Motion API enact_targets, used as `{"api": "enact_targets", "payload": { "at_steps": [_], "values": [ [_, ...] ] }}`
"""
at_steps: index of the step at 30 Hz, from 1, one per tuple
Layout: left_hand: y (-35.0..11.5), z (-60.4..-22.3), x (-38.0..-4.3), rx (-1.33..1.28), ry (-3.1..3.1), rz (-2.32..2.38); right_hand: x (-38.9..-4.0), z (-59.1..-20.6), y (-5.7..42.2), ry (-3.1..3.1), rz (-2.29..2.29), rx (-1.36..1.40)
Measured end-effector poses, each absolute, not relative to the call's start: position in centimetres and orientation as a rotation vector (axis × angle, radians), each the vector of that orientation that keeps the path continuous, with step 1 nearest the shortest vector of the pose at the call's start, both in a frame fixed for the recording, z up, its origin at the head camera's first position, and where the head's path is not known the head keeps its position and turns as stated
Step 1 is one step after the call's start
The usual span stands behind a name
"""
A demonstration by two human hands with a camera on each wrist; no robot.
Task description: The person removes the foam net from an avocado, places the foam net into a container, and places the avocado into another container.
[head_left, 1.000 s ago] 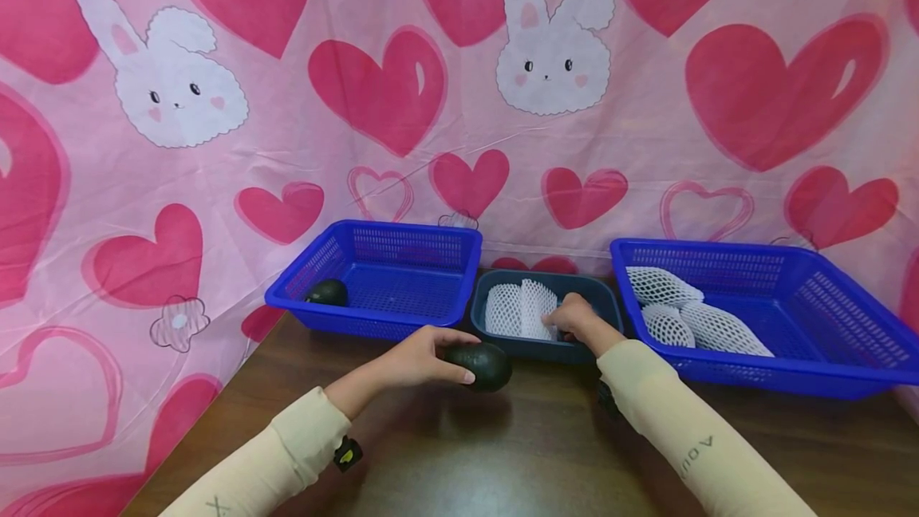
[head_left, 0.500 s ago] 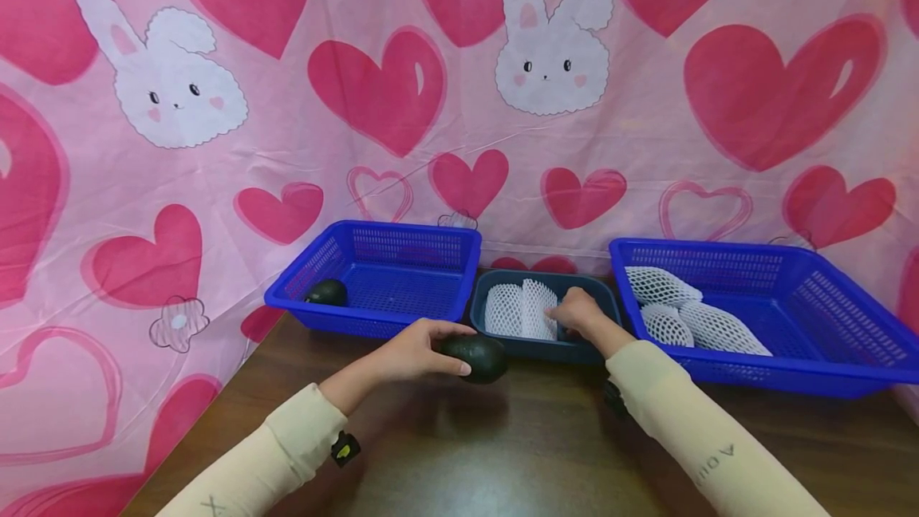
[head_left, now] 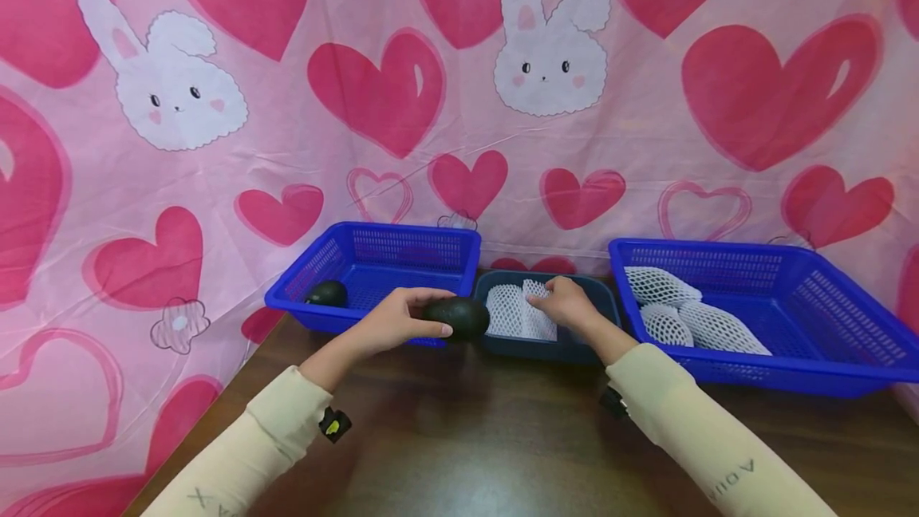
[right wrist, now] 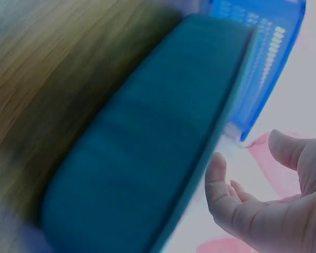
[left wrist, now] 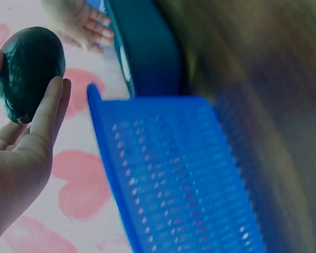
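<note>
My left hand [head_left: 391,324] grips a dark green avocado [head_left: 463,317] between thumb and fingers, raised in front of the dark bin's left end. The left wrist view shows the avocado [left wrist: 31,74] from another side. Over the dark blue-grey bin [head_left: 599,345] is my right hand [head_left: 570,305], its fingertips at the upper edge of the white foam net sleeves [head_left: 506,313]; contact cannot be made out. In the right wrist view the right hand [right wrist: 274,200] has thumb and fingers apart, with nothing seen between them.
A blue basket [head_left: 409,234] on the left contains another avocado [head_left: 327,294]. The blue basket [head_left: 790,365] on the right has items in white foam nets [head_left: 725,325] at its left side. Behind the wooden table [head_left: 459,437] hangs a pink heart-patterned cloth [head_left: 459,126].
My left hand has carried the avocado left and up, away from the table's near side. My right hand has risen from inside the bin to the top of the foam sleeves.
</note>
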State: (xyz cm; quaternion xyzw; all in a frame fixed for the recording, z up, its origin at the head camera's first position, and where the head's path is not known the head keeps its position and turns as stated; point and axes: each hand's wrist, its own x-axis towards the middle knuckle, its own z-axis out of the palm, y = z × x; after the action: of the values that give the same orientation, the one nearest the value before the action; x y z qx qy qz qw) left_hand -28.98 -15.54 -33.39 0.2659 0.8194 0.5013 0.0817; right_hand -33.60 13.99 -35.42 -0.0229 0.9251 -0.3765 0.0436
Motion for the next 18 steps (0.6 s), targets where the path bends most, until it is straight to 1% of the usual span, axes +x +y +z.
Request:
{"api": "enact_targets", "payload": {
  "at_steps": [8,18],
  "values": [
    [-17.3,-31.9,-30.5,0.685,2.478,1.622,-32.8,-34.9,11.4,2.783,-1.325,-0.123],
    [-19.4,-31.6,-32.4,0.459,2.680,1.687,-32.0,-35.2,7.7,2.575,-1.649,-0.138]
  ]
}}
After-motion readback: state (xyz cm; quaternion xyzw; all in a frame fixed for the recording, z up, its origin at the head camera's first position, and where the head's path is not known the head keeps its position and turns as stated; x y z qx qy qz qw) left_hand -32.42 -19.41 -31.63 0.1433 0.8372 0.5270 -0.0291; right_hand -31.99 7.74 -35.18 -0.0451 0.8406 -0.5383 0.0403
